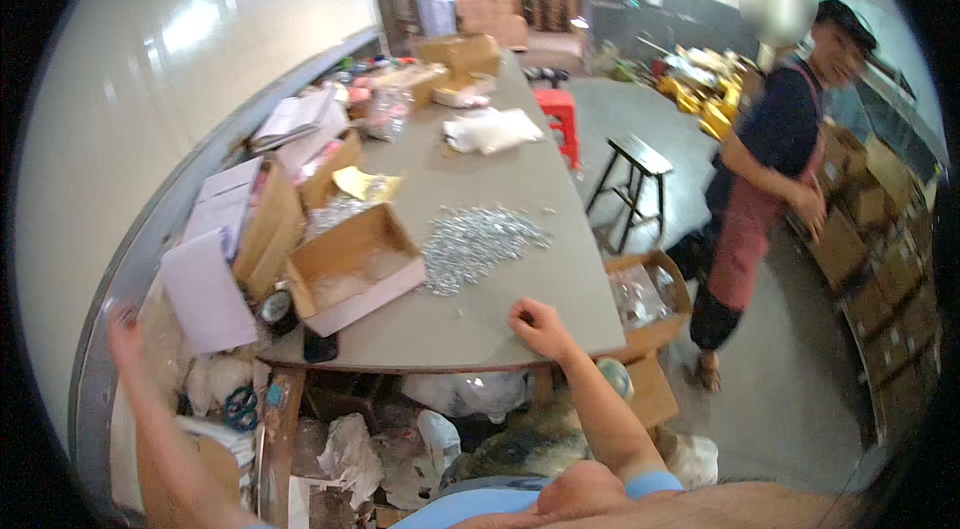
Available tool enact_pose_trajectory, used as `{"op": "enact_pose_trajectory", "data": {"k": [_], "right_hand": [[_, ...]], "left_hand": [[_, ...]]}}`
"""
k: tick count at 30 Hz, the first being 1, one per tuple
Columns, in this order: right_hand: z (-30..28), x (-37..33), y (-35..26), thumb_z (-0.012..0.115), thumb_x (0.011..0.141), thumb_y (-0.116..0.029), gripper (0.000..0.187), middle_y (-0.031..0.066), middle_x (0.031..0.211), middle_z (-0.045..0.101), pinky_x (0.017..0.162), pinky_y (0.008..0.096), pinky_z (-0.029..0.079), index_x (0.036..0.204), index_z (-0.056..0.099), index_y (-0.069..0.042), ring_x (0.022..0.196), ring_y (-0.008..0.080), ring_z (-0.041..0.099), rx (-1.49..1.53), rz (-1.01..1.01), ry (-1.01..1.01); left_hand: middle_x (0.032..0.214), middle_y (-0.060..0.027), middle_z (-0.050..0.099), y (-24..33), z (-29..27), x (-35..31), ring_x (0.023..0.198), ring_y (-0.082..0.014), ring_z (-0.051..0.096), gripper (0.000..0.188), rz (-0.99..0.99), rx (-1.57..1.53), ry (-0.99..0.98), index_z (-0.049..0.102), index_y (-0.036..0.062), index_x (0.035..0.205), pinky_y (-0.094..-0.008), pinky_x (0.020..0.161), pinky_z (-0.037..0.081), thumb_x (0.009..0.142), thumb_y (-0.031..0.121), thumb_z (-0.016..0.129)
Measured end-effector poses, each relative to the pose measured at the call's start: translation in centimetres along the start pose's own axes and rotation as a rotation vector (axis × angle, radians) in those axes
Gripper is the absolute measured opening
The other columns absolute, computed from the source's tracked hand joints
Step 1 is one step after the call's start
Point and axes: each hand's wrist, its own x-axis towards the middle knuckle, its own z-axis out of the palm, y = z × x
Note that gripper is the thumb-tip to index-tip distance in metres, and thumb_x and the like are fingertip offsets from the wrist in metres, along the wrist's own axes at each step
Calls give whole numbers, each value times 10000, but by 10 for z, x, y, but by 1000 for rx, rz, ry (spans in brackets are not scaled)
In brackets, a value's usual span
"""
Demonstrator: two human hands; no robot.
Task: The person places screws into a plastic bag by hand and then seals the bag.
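I'm seeing the right grip (538, 327) curling into a loose fist on the grey, smooth tabletop (460, 341), perhaps for support, with small silvery metal pieces (480, 247) lying just beyond and an open, pale-sided cardboard box (372, 297) sitting leftward. The left grip (124, 324) is hovering, too blurred to tell its state, near white paper sheets (207, 294) showing nothing legible.

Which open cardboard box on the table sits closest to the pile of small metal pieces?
The shallow box with the pale front side, right beside the pile; the other boxes to its left and toward the far end stand farther off.
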Motion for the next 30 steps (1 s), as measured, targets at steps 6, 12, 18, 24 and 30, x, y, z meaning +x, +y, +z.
{"op": "enact_pose_trajectory", "data": {"k": [6, 12, 18, 24, 30], "right_hand": [[5, -6, 6, 600, 830, -96, 86, 13, 709, 558, 648, 269, 444, 837, 566, -18, 689, 106, 507, -17, 25, -13], [9, -8, 22, 592, 832, -73, 60, 8, 758, 587, 647, 259, 458, 849, 574, -18, 711, 92, 536, 12, 65, 7], [0, -8, -5, 591, 839, -39, 42, -41, 739, 540, 606, 226, 423, 811, 561, -36, 681, 51, 491, 105, 137, 19], [1, -6, 9, 598, 844, -44, 47, -49, 735, 518, 624, 209, 397, 818, 560, -37, 688, 44, 467, 112, 67, 11], [0, -10, 9, 604, 839, -47, 51, -46, 736, 522, 620, 216, 401, 815, 562, -30, 686, 47, 469, 95, 78, 40]], "left_hand": [[827, -40, 577, -125, 213, -41, 723, -134, 558, 140, -208, -72, -422, 553, 55, 957, -240, 596, 443, 826, 14, 582], [1146, -168, 593, -224, 294, -75, 985, -268, 600, 539, 301, 808, -685, 496, 47, 1247, -377, 840, 483, 764, 173, 697], [1036, -172, 659, -208, 351, -183, 961, -314, 632, 386, 171, 1163, -1188, 619, 13, 1079, -384, 852, 492, 757, 222, 665], [1000, -152, 667, -241, 357, -172, 919, -318, 636, 337, 337, 1455, -1334, 660, 54, 1001, -402, 790, 512, 686, 169, 686], [955, -145, 670, -245, 352, -170, 895, -315, 638, 260, 110, 1498, -1273, 659, 77, 928, -401, 748, 514, 672, 112, 679]]}}
